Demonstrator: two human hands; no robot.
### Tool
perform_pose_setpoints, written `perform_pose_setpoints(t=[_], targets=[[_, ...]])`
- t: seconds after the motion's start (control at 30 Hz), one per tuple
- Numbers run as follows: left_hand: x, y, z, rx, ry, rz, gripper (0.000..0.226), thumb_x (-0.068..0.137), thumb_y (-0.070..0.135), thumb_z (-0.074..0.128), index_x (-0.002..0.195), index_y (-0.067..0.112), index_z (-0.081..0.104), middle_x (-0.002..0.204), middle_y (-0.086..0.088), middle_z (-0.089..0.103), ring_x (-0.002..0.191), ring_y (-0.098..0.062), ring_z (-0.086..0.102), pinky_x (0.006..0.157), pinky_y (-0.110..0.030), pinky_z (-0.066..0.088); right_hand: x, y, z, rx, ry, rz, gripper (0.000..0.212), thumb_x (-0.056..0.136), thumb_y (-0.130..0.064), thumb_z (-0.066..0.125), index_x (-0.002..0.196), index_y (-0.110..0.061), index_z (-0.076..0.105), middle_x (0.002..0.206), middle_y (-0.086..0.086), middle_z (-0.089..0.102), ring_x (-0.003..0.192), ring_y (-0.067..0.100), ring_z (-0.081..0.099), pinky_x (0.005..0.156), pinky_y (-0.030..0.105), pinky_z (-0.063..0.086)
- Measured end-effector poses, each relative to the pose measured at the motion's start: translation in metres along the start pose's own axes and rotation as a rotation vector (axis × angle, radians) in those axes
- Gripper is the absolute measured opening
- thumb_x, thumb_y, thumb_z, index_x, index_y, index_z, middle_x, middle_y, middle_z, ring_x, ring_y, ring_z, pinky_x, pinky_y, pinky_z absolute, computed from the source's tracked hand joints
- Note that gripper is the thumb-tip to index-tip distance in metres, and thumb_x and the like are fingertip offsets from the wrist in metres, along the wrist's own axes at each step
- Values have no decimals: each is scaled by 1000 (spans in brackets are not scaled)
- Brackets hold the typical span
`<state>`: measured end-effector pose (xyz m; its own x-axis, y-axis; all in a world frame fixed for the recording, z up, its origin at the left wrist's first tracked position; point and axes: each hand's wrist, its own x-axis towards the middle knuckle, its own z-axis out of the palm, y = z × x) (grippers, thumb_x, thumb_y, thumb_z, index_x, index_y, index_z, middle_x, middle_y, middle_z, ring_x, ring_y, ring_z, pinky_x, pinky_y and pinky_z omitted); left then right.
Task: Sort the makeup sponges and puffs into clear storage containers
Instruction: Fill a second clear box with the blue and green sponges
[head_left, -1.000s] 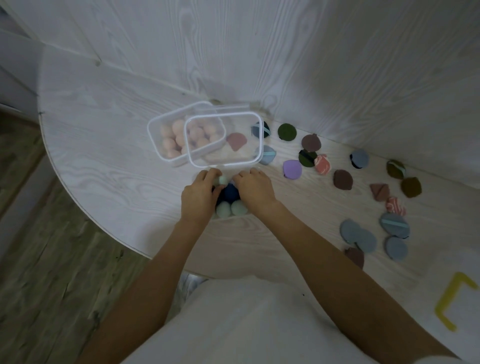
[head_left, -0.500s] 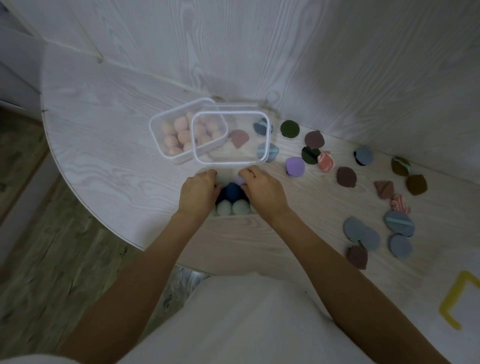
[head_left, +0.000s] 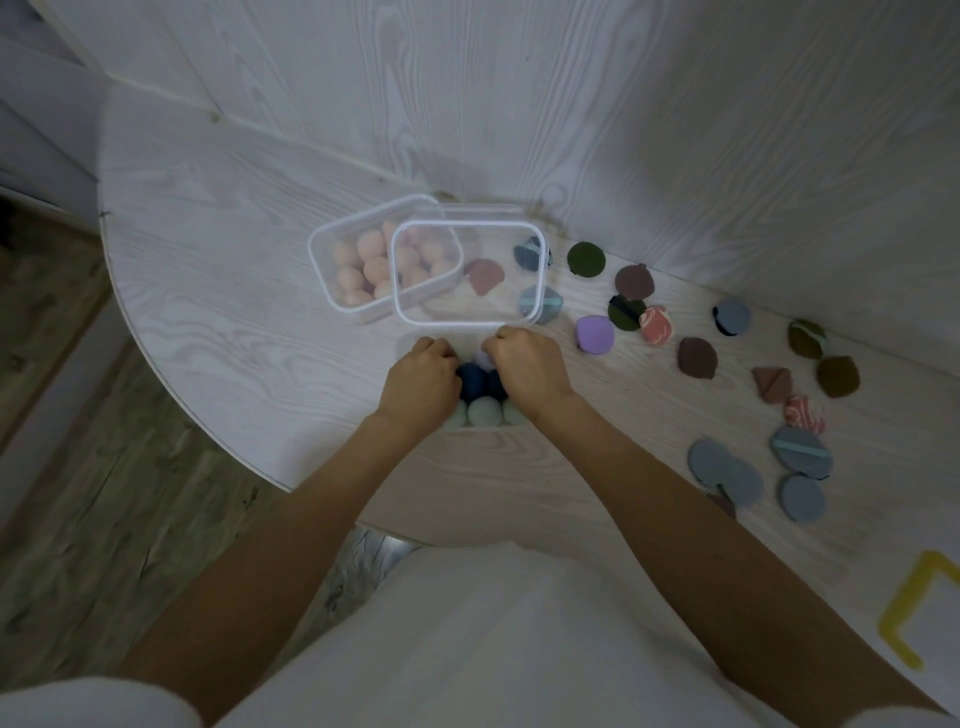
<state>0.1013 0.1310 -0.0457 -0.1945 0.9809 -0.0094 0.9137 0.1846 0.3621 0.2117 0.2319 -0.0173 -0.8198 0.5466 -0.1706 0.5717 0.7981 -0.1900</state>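
A small clear container (head_left: 402, 347) at the table's near edge holds dark blue sponges (head_left: 472, 380) and mint green sponges (head_left: 484, 414). My left hand (head_left: 418, 387) curls over its left side, fingers bent down at the rim. My right hand (head_left: 527, 369) covers its right side, fingertips closed on a lavender sponge (head_left: 483, 358) at the far end. Behind stands a clear box of peach sponges (head_left: 363, 265). A second clear box (head_left: 470, 328) overlaps it, with a brown-pink puff (head_left: 483, 275) inside.
Several loose puffs lie to the right: purple (head_left: 595, 335), dark green (head_left: 586, 258), brown (head_left: 697, 357), red marbled (head_left: 656, 325), and grey-blue ones (head_left: 724, 470) near the front. The wall rises just behind. The rounded table edge (head_left: 171, 395) drops off at left. Yellow tape (head_left: 914, 613) marks the right corner.
Both hands stayed over the near container. The pale mint sponge seen between the fingertips a second ago is gone from there, and a lavender sponge sits under my right fingertips.
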Motion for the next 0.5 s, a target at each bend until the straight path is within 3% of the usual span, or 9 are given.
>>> perform_pose_setpoints(t=[0.07, 0.13, 0.23, 0.3, 0.37, 0.43, 0.5], targets=[[1, -2, -9, -86, 61, -49, 22, 80, 11, 49, 78, 1, 69, 85, -15, 65, 77, -33, 59, 59, -35, 49, -5, 6, -7, 82, 2, 58, 18, 80, -1, 53, 91, -5, 66, 95, 12, 64, 82, 31, 60, 61, 35, 43], [-3, -6, -23, -178, 154, -100, 22, 85, 7, 50, 98, 5, 69, 101, -10, 65, 86, -28, 59, 66, -35, 49, -14, 12, -15, 240, 178, 155, 18, 86, -8, 56, 100, -8, 67, 100, 9, 66, 83, 27, 62, 67, 36, 49], [-10, -12, -41, -337, 386, -245, 25, 84, 3, 53, 106, 11, 61, 108, -5, 58, 89, -20, 57, 71, -31, 48, -14, 20, -30, 514, 439, 346, 23, 88, -19, 61, 109, -12, 61, 109, 6, 62, 91, 21, 60, 77, 33, 50], [-5, -18, -47, -472, 418, -418, 35, 85, 8, 55, 120, 11, 52, 120, -6, 51, 94, -16, 55, 77, -29, 47, -2, 26, -43, 702, 394, 470, 40, 89, -27, 59, 126, -13, 49, 128, 6, 51, 112, 22, 52, 93, 34, 45], [5, -21, -55, -648, 324, -580, 49, 88, 18, 55, 135, 12, 40, 132, -5, 46, 103, -13, 51, 85, -27, 42, 8, 29, -56, 1042, 225, 539, 57, 92, -35, 54, 142, -16, 31, 143, 4, 39, 128, 20, 41, 103, 32, 35], [13, -19, -65, -788, 239, -613, 53, 92, 29, 51, 141, 18, 35, 137, 0, 45, 111, -12, 48, 91, -28, 38, 11, 29, -62, 1320, 96, 530, 62, 95, -40, 47, 148, -23, 18, 148, 0, 34, 133, 17, 36, 105, 30, 32], [13, -18, -71, -851, 229, -566, 43, 95, 38, 43, 136, 23, 43, 127, 10, 52, 113, -12, 49, 95, -29, 38, 8, 31, -62, 1370, 125, 453, 56, 97, -42, 40, 147, -31, 18, 150, -1, 31, 134, 17, 35, 109, 36, 34]])
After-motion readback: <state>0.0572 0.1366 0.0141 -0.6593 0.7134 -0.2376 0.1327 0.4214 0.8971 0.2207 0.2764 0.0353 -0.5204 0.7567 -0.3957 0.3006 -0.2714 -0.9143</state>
